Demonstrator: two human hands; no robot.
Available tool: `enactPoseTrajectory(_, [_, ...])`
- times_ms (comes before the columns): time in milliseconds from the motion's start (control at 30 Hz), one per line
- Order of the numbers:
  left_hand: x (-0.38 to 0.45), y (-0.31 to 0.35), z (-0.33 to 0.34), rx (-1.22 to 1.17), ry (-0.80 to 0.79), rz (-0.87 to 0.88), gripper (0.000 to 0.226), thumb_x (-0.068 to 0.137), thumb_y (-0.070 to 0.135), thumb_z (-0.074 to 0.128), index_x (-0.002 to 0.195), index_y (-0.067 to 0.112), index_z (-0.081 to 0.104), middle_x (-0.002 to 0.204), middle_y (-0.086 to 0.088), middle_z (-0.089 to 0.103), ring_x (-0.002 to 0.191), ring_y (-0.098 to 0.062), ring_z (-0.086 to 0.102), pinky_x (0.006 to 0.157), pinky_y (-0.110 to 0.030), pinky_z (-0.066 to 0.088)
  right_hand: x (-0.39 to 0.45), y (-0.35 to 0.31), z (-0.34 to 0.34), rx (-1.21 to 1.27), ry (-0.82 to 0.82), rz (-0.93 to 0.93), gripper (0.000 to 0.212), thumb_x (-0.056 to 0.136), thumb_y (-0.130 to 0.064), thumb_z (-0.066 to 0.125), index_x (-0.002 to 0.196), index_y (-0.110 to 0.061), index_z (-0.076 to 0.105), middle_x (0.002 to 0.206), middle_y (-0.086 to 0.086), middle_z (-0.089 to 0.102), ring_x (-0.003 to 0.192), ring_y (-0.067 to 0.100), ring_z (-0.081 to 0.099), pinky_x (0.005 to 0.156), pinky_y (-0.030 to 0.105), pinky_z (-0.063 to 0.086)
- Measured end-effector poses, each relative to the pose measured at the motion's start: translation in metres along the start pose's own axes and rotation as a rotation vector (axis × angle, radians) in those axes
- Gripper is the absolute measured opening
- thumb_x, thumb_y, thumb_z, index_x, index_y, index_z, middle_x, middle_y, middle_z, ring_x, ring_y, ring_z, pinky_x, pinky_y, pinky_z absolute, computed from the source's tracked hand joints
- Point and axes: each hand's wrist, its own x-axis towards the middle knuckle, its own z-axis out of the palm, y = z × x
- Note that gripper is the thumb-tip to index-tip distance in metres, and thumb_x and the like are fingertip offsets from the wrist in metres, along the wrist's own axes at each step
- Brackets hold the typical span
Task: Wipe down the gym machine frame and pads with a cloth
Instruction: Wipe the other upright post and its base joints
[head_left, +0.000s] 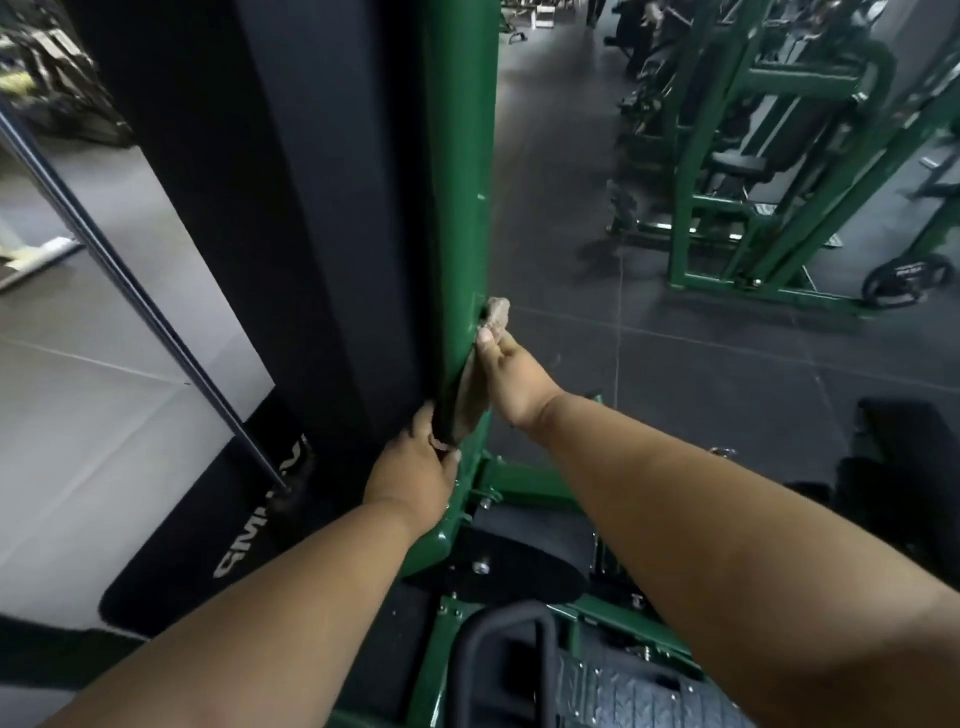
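Dark gym floor (649, 364); both hands, left hand (410, 475) and right hand (511, 382), pinch brownish, seemingly grimy cloth (467, 400) stretched against green upright (457, 182).

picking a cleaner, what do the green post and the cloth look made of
Green post: looks like painted or powder-coated metal, smooth with a soft sheen and a bolted base.
Cloth: seems soft woven fabric, tan and matte; it bends limply between the left hand and right hand.
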Motion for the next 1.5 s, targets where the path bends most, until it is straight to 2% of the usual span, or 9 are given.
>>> enactPoseTrajectory(167, [-0.009,-0.055,0.066,0.212,-0.262,-0.004,0.071,0.100,0.059,0.051,0.157,0.019,0.037,0.153,-0.004,0.048,0.138,-0.028,0.047,0.118,-0.037,0.037,0.001,0.084,0.035,-0.079,-0.072,0.183,0.078,0.099,-0.066,0.034,0.165,-0.024,0.027,0.172,0.001,0.026,0.162,0.024,0.009,0.131,0.048,0.010])
enactPoseTrajectory(300, [-0.021,-0.075,0.098,0.313,-0.343,-0.023,0.084,0.093,0.063,0.062,0.158,0.020,0.031,0.150,-0.006,0.047,0.137,-0.031,0.046,0.116,-0.040,0.040,-0.007,0.130,0.052,-0.220,-0.165,0.209,0.050,0.116,-0.028,0.028,0.165,-0.019,0.028,0.175,0.003,0.016,0.160,0.030,-0.010,0.130,0.051,-0.003])
enactPoseTrajectory(433, [-0.019,-0.099,0.108,0.440,-0.305,0.073,0.090,0.094,0.064,0.059,0.163,0.024,0.017,0.147,-0.001,0.051,0.130,-0.025,0.048,0.108,-0.038,0.044,-0.007,0.177,0.045,-0.084,0.065,0.189,0.062,0.108,-0.046,0.037,0.166,-0.037,0.018,0.174,-0.009,0.013,0.162,0.018,-0.001,0.132,0.047,0.005])
enactPoseTrajectory(533, [-0.006,-0.116,0.105,0.472,-0.307,0.217,0.083,0.097,0.063,0.054,0.161,0.023,0.021,0.147,0.000,0.051,0.131,-0.023,0.047,0.109,-0.036,0.043,-0.005,0.215,0.012,-0.460,0.101,0.176,0.059,0.109,-0.036,0.041,0.166,-0.030,0.025,0.174,-0.006,0.017,0.162,0.024,0.009,0.132,0.046,0.004])
enactPoseTrajectory(633, [0.001,-0.131,0.107,0.452,-0.346,0.259,0.087,0.095,0.069,0.052,0.161,0.022,0.022,0.151,0.001,0.048,0.137,-0.022,0.046,0.114,-0.036,0.040,-0.010,0.238,-0.012,-0.958,-0.091,0.120,0.060,0.108,-0.029,0.041,0.166,-0.025,0.024,0.176,0.000,0.012,0.162,0.030,0.007,0.130,0.045,0.005])
enactPoseTrajectory(767, [0.000,-0.140,0.114,0.499,-0.282,0.326,0.089,0.092,0.070,0.051,0.160,0.016,0.031,0.142,-0.002,0.060,0.126,-0.025,0.057,0.105,-0.039,0.049,-0.003,0.247,-0.030,-1.195,-0.119,0.094,0.060,0.108,-0.035,0.036,0.166,-0.027,0.024,0.175,-0.001,0.016,0.162,0.032,0.002,0.129,0.057,0.000])
enactPoseTrajectory(1133, [-0.001,-0.139,0.114,0.643,-0.208,0.390,0.086,0.089,0.068,0.057,0.152,0.010,0.048,0.124,-0.007,0.064,0.112,-0.029,0.057,0.099,-0.048,0.047,-0.065,0.238,-0.109,-1.060,0.243,0.373,0.055,0.103,-0.023,0.038,0.158,-0.020,0.042,0.172,0.005,0.025,0.161,0.030,0.013,0.131,0.051,0.003])
enactPoseTrajectory(1300, [-0.014,-0.123,0.119,0.684,-0.202,0.322,0.085,0.091,0.060,0.062,0.152,0.004,0.047,0.127,-0.010,0.057,0.110,-0.030,0.053,0.097,-0.047,0.046,-0.066,0.238,-0.088,-1.102,0.141,0.306,0.057,0.103,-0.022,0.038,0.159,-0.023,0.037,0.175,0.003,0.016,0.162,0.032,0.007,0.130,0.058,0.001])
enactPoseTrajectory(1500, [-0.023,-0.101,0.128,0.756,-0.253,0.152,0.084,0.103,0.060,0.038,0.165,0.008,0.013,0.145,-0.009,0.042,0.125,-0.027,0.044,0.107,-0.041,0.038,-0.082,0.240,-0.108,-1.184,0.040,0.281,0.065,0.106,-0.036,0.043,0.166,-0.032,0.018,0.176,-0.004,0.009,0.162,0.031,-0.003,0.129,0.058,-0.005])
